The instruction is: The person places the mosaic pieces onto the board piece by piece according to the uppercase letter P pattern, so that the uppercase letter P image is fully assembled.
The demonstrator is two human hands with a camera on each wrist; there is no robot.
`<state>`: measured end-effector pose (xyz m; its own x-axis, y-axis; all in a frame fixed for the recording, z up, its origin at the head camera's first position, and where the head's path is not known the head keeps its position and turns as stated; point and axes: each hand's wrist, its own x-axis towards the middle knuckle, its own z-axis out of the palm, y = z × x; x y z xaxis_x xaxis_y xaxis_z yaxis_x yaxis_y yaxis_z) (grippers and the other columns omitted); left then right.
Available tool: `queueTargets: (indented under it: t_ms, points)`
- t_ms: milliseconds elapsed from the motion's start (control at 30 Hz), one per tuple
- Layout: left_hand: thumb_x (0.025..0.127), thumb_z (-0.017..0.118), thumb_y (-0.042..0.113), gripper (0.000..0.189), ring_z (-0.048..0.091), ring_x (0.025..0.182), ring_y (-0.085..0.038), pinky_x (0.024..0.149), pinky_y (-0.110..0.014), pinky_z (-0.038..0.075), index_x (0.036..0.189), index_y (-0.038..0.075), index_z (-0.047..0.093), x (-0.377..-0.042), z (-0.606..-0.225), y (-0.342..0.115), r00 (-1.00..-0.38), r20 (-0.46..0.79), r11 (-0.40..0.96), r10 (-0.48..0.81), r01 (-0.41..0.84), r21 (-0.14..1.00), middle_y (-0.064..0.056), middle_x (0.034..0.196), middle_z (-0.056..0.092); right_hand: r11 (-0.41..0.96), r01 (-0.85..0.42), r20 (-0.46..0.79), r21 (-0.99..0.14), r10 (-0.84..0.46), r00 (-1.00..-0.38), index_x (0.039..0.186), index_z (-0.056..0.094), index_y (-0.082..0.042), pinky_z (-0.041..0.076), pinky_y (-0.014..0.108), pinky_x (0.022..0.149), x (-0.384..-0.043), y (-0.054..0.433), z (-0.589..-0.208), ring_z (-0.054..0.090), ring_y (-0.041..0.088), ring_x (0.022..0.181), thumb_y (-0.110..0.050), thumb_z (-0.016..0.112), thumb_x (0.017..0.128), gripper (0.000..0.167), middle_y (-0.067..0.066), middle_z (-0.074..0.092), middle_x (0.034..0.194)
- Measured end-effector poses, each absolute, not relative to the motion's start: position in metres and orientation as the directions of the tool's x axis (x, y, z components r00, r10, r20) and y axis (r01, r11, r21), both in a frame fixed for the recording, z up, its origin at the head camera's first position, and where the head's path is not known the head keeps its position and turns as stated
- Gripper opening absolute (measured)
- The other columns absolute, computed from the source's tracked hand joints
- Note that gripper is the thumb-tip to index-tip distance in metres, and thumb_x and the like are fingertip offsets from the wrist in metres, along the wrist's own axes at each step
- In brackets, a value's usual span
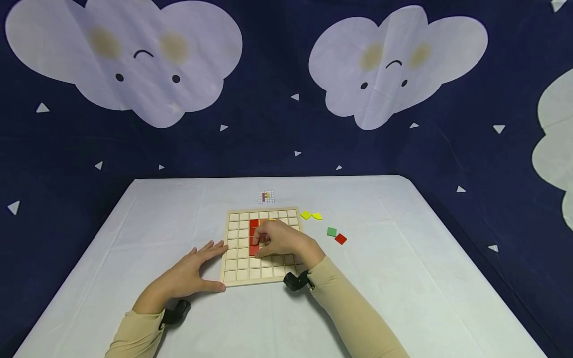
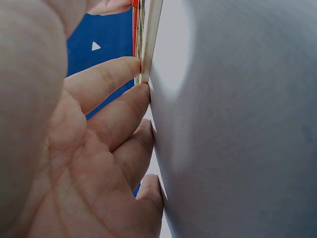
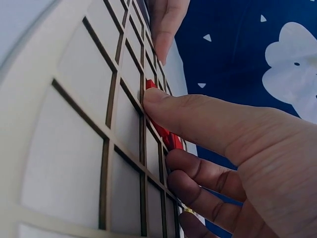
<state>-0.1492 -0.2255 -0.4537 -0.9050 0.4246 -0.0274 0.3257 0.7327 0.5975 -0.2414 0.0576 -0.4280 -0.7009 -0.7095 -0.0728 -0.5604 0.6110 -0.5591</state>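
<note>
Dark blue cloth (image 1: 259,149) with pale clouds and small white triangles hangs behind a white table (image 1: 380,258). On the table lies a wooden board (image 1: 242,274), its surface divided into square cells. Red tiles (image 1: 253,250) stand in one column towards its left side; right of the topmost one is an orange piece (image 1: 262,222), partly hidden by the right hand (image 1: 282,238).

That hand reaches over the board, its fingers bent, thumb and index finger at the lower red tiles; whether they pinch one or only touch it, I cannot tell. The left hand (image 1: 190,271) has its fingers spread, fingertips touching the board's left edge, the thumb at the near left corner.

Right of the board, a yellow square (image 1: 306,215) and a rounded yellow piece (image 1: 317,216) lie together; nearer the person, a green square (image 1: 332,231) lies just beside a red square (image 1: 340,239). Beyond the far edge sits a small grid card (image 1: 266,197).
</note>
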Motion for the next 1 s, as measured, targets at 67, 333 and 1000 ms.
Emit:
queueTargets:
  t_ms: [67,333,1000]
  points:
    - [0.076,0.095,0.051,0.1,0.031,0.16,-0.053,0.126,-0.079,0.018,0.158,0.01,0.054,-0.149,-0.454,-0.225,-0.904,-0.024,0.732,0.427,0.329,0.597,-0.02,0.169,0.044,0.611,-0.561,-0.072,-0.559,-0.709,-0.701,0.1,0.076,-0.015,0.05,0.022,0.083,-0.242,0.058,-0.428,0.059,0.011,0.092,-0.021,0.09,0.09,0.018,0.003,0.069,0.104]
    - [0.076,0.094,0.051,0.101,0.03,0.16,-0.052,0.127,-0.079,0.018,0.158,0.01,0.054,-0.149,-0.453,-0.225,-0.906,-0.029,0.736,0.423,0.325,0.594,-0.02,0.169,0.044,0.605,-0.572,-0.063,-0.554,-0.716,-0.695,0.1,0.078,-0.017,0.049,0.023,0.082,-0.242,0.058,-0.429,0.057,0.011,0.092,-0.022,0.09,0.089,0.018,0.001,0.069,0.102]
    - [0.076,0.095,0.05,0.101,0.031,0.159,-0.053,0.126,-0.08,0.018,0.158,0.009,0.054,-0.148,-0.451,-0.224,-0.902,-0.018,0.729,0.432,0.337,0.596,-0.02,0.169,0.044,0.551,-0.524,-0.037,-0.65,-0.712,-0.702,0.107,0.078,-0.014,0.055,0.025,0.085,-0.244,0.072,-0.424,0.064,0.015,0.095,-0.021,0.085,0.093,0.017,-0.001,0.073,0.103]
